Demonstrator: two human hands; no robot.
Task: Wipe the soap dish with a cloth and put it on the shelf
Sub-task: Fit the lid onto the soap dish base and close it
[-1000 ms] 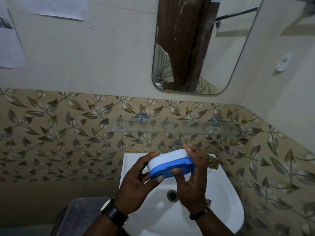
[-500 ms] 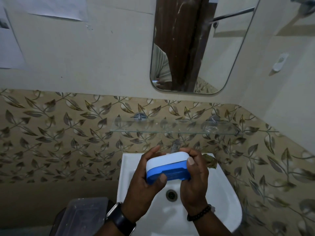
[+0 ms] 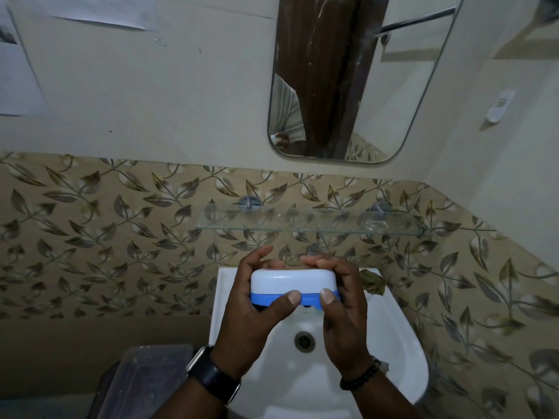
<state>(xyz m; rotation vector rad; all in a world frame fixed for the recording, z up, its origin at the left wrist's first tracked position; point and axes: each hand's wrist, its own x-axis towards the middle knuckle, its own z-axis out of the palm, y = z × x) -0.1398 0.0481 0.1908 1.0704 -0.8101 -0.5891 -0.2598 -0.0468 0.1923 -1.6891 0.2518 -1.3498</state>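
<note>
White-over-blue soap dish (image 3: 292,279) (closed, held level).

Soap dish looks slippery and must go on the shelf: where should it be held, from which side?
By its two short rounded ends, one hand from each side, as the left hand and right hand hold the soap dish now. It is a long, level oval, and the blue base gives the thumbs a rim under the white lid.
</note>
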